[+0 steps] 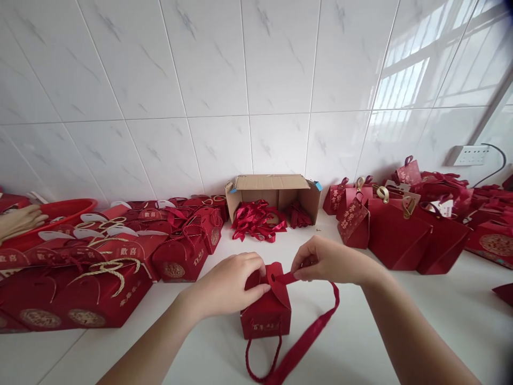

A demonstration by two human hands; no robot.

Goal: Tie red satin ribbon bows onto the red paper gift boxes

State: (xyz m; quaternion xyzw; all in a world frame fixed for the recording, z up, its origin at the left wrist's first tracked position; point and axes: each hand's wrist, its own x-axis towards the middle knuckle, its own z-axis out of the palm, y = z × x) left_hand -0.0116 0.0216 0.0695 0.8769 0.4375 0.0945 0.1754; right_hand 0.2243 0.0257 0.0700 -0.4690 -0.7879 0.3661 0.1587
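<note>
Near centre, between half-curled left hand (236, 283) and pinching right hand (324, 262): gripping red gift box (266, 315) with the former, red ribbon (307, 340) at box top with the latter.

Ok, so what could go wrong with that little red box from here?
The ribbon might slip from the hole if the right hand loosens its pinch. Its trailing length lies near the rope handle, so they could snag. A hard pull might also shift the box, which the left hand holds at the top.
</note>
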